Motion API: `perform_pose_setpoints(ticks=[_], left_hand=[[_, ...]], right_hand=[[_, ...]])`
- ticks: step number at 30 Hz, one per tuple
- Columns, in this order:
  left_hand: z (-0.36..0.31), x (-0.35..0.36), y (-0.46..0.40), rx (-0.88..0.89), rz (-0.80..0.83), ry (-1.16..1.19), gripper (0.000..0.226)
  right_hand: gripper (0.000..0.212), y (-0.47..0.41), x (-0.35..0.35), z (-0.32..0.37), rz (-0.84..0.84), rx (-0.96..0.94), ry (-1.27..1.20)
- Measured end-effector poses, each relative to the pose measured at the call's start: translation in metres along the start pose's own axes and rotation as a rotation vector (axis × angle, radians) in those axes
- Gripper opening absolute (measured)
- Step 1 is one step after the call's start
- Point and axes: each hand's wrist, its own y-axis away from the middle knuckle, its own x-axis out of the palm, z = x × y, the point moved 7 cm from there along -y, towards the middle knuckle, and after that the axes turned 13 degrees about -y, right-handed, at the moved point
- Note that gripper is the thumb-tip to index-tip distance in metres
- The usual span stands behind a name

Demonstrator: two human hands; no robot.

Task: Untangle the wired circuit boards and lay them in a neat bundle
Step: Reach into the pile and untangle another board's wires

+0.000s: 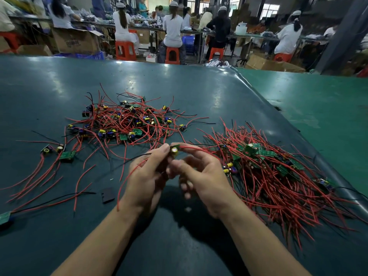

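Observation:
Above the green table mat, my left hand (146,176) pinches a small circuit board (174,151) with a yellow capacitor between thumb and fingertips. Its red and black wires trail down across my left palm. My right hand (201,176) is close beside it, fingers curled, touching the board's red wires; it looks blurred. A tangled pile of boards with red wires (127,122) lies beyond my hands at centre-left. A laid-out bundle of boards with wires running the same way (274,172) lies to the right.
Loose boards (66,155) and stray red wires lie at the left. A small black piece (108,195) sits near my left wrist. The mat's raised edge (298,136) runs diagonally at the right. Seated workers, red stools and cardboard boxes fill the background.

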Motion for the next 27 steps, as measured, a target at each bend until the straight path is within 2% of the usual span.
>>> perform_pose_setpoints(ticks=[2,5,8,11,13,16,18,21,23,27], left_hand=[[0.000,0.000,-0.001,0.015,-0.019,-0.035,0.026],[0.002,-0.001,-0.004,0.010,-0.023,-0.082,0.033],[0.003,-0.002,-0.007,0.033,-0.025,-0.209,0.037],[0.002,-0.011,-0.007,0.083,-0.111,-0.323,0.045],[0.001,-0.017,-0.005,0.114,-0.197,-0.437,0.053],[0.002,-0.021,-0.004,0.103,-0.241,-0.425,0.054],[0.001,-0.020,-0.005,0.109,-0.214,-0.430,0.060],[0.000,-0.016,-0.005,0.134,-0.188,-0.464,0.062],[0.001,-0.019,-0.005,0.112,-0.221,-0.474,0.066],[0.001,-0.022,-0.007,0.111,-0.243,-0.499,0.067]], right_hand=[[0.017,0.000,-0.007,0.010,-0.064,-0.115,0.056],[0.016,0.004,-0.010,0.027,-0.040,-0.290,0.231],[0.010,0.003,-0.012,0.025,-0.017,-0.242,0.182],[0.022,-0.001,-0.016,0.016,0.000,-0.159,0.264],[0.022,0.000,-0.012,0.013,0.049,-0.197,0.453],[0.027,0.003,-0.001,0.013,0.109,-0.364,0.727],[0.022,0.004,0.002,0.015,0.084,-0.445,0.757],[0.025,0.007,0.006,0.021,0.042,-0.527,0.833],[0.029,0.007,-0.004,0.028,-0.106,-0.519,0.742],[0.033,0.011,-0.050,0.040,-0.585,-0.424,-0.043]])
